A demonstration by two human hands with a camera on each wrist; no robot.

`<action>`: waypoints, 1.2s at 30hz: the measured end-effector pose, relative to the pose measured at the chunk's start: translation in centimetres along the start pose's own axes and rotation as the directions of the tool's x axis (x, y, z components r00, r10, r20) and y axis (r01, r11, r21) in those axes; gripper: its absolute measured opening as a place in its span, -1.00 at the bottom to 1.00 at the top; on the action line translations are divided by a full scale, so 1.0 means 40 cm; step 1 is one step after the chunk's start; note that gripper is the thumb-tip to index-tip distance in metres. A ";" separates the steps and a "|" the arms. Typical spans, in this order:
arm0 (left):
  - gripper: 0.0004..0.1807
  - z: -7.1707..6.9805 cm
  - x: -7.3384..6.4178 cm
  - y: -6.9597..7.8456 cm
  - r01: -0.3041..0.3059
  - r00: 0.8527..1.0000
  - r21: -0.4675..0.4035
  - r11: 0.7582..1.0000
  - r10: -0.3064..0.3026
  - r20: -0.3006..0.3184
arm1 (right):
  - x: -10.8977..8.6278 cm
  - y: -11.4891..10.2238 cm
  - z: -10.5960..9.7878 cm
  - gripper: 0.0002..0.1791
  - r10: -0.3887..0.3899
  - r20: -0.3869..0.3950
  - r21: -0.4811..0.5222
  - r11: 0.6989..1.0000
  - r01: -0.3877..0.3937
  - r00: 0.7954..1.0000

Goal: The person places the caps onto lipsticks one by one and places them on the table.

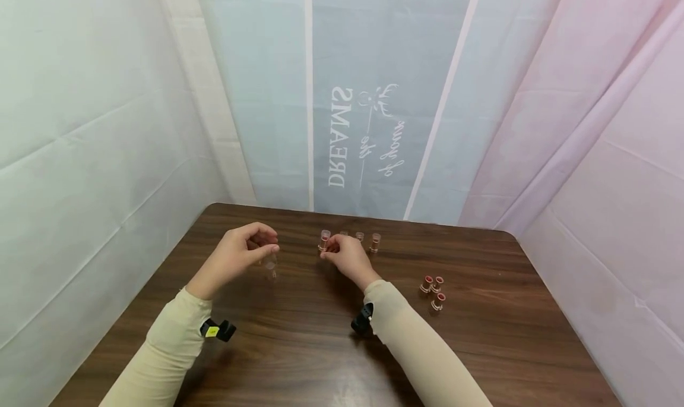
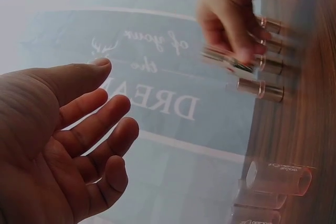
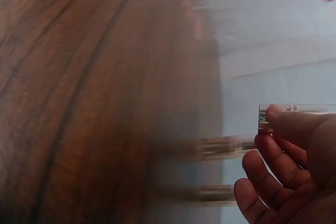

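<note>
My right hand point(image 1: 350, 258) pinches a lipstick tube point(image 3: 263, 120) with a clear, straight-sided cover and a shiny metallic part, between thumb and fingers. Around it, several capped lipstick tubes point(image 1: 376, 243) stand in a row at the back of the table; the hand partly hides some of them. To the left, my left hand point(image 1: 240, 252) hovers with loosely bent fingers and holds nothing. Clear caps point(image 2: 278, 178) stand below that hand, mostly hidden behind it in the head view.
Three uncapped rose-gold lipstick tubes point(image 1: 438, 302) with red tops stand together on the right of the brown wooden table point(image 1: 299, 335). Pale printed cloth point(image 1: 369, 50) hangs behind the table's back edge, and cloth walls stand at both sides.
</note>
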State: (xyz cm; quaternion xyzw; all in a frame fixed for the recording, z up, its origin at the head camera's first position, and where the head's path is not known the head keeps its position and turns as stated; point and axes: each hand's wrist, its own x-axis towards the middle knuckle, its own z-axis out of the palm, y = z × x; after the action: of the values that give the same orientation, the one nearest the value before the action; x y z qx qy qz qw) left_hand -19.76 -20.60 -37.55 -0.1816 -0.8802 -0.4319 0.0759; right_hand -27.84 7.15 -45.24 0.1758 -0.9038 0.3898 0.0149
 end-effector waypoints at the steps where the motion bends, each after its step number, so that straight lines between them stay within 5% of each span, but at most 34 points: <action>1: -0.77 -0.001 0.001 0.001 -0.001 1.000 -0.007 1.000 0.001 0.002 | 0.002 0.006 0.006 -0.83 0.005 0.007 -0.017 1.000 -0.005 1.000; 14: -0.73 -0.012 0.003 0.012 0.013 1.000 -0.011 1.000 -0.012 0.027 | 0.009 0.051 0.043 -0.85 0.054 0.034 -0.055 0.997 -0.052 0.998; 36: -0.78 -0.013 -0.003 0.011 -0.024 0.999 0.004 1.000 0.024 0.026 | 0.003 0.049 0.067 -0.87 0.059 0.049 -0.102 0.993 -0.054 0.997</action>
State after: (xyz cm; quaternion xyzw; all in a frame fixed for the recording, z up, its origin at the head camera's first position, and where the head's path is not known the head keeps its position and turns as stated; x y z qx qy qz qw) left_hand -19.47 -20.78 -36.94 -0.1975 -0.8799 -0.4265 0.0699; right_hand -28.30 6.44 -48.44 0.1592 -0.9271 0.3392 -0.0110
